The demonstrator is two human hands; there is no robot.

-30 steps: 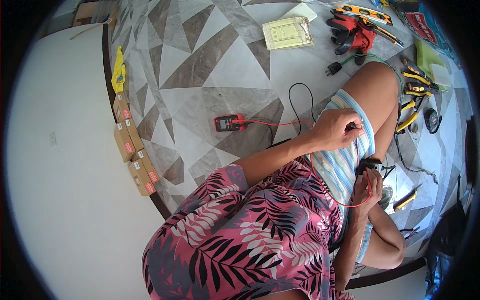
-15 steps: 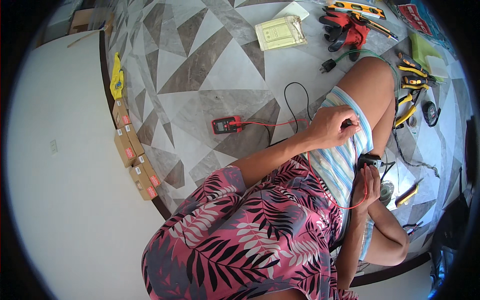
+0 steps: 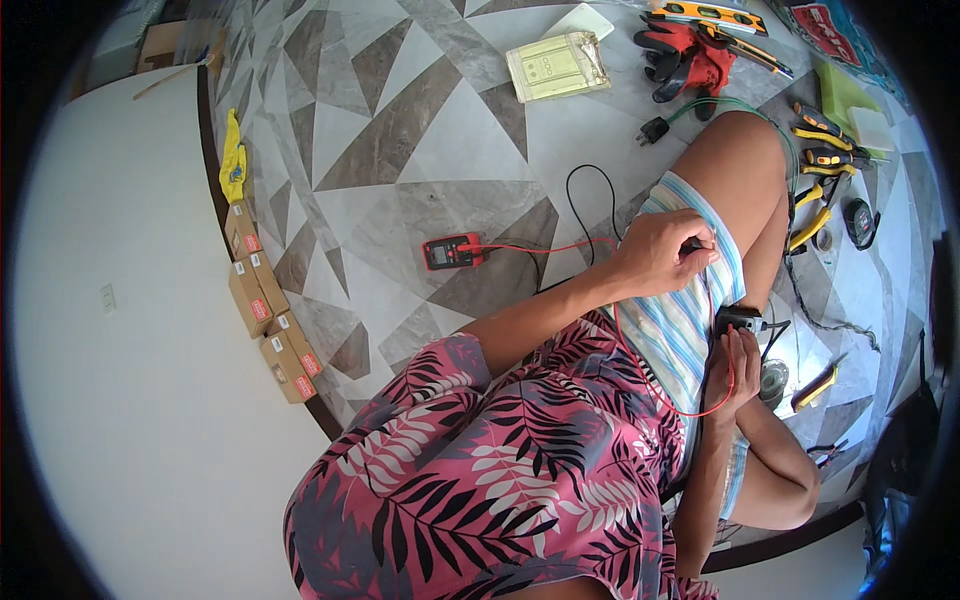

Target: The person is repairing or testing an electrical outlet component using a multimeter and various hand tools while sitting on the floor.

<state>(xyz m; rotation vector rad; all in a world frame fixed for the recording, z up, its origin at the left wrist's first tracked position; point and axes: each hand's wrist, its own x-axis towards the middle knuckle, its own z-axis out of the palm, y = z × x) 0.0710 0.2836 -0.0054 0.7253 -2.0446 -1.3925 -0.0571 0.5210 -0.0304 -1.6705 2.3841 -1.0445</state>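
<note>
My left hand [image 3: 668, 252] is closed above my thigh, its fingers wrapped round a black test probe [image 3: 692, 245] that they mostly cover. Lower down, my right hand [image 3: 736, 368] pinches a red test probe [image 3: 730, 334] against a small black box [image 3: 738, 319] with a dark cord, resting by my leg. The fingers hide the probe's tip. A red lead [image 3: 648, 376] loops across my lap to the right hand. On the floor to the left lies a red and black multimeter [image 3: 452, 251], with a black lead [image 3: 572, 178] curling nearby.
Red and black gloves [image 3: 690, 62], an orange level [image 3: 712, 14] and a packaged plate [image 3: 560, 68] lie at the back. Pliers [image 3: 812, 228], a tape measure [image 3: 859, 224] and a green cord's plug [image 3: 653, 131] surround my knee. Cardboard boxes [image 3: 250, 292] line the left wall.
Both hands keep their places and grips. The whole view has shifted very slightly; nothing else has visibly moved.
</note>
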